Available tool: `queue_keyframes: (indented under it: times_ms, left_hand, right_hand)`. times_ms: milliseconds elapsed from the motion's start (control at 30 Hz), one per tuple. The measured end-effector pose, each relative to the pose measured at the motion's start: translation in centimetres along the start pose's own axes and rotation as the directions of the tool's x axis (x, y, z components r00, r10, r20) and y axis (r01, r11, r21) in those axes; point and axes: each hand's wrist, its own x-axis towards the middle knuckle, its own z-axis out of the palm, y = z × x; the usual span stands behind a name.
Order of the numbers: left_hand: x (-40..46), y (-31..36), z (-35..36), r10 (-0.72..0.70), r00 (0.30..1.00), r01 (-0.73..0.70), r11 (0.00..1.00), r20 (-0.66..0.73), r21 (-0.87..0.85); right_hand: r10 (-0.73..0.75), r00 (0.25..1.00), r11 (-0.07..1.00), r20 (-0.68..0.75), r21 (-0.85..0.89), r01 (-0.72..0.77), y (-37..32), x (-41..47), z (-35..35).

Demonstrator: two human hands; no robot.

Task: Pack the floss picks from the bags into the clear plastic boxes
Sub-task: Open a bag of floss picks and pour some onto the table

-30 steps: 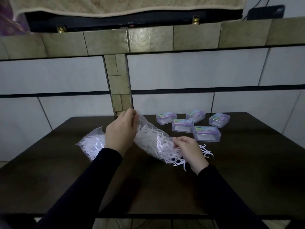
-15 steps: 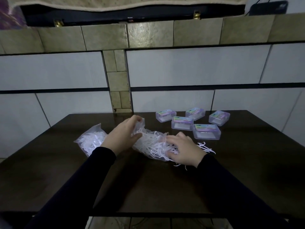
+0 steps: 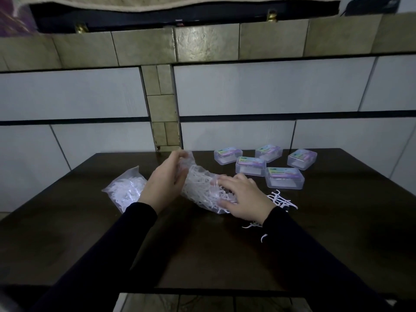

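A clear bag of white floss picks (image 3: 201,188) lies in the middle of the dark table (image 3: 202,251). My left hand (image 3: 164,183) grips its raised far end between thumb and fingers. My right hand (image 3: 244,198) lies on the bag's near end, fingers spread flat over the picks. Loose floss picks (image 3: 281,200) are scattered on the table just right of that hand. A second bag of picks (image 3: 126,190) lies to the left, partly behind my left wrist. Several shut clear plastic boxes (image 3: 284,177) with purple labels stand at the back right.
The table's back edge meets a tiled wall (image 3: 247,97). Its front edge (image 3: 225,291) runs below my forearms. Bare dark tabletop lies in front of the bags and to the far right of the boxes.
The bag has come down from a raised tilt to lie on the table. My right hand has gone from pulling picks at its mouth to pressing flat on it.
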Motion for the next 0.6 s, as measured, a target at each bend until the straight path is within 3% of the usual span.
queue_keyframes:
  times_ms: [233,367,467,600]
  left_hand:
    - [-0.55,-0.51,-0.59,0.019,0.999,-0.025,0.99,-0.046,-0.136]
    - [-0.65,-0.49,-0.83,0.034,0.996,-0.051,0.978,-0.086,-0.204]
    - [-0.6,-0.5,-0.76,0.029,0.995,-0.051,0.971,-0.096,-0.235]
    - [-0.85,-0.67,-0.52,0.035,0.996,-0.055,0.97,-0.084,-0.238]
  right_hand:
    - [0.063,0.998,0.987,0.032,-0.147,-0.057,0.27,0.84,0.6]
    - [0.06,0.995,0.969,-0.076,-0.237,-0.076,0.3,0.84,0.07]
    - [0.046,0.99,0.988,-0.131,-0.14,-0.065,0.36,0.87,-0.02]
    - [0.031,0.999,0.996,-0.036,-0.082,-0.034,-0.34,0.75,0.12]
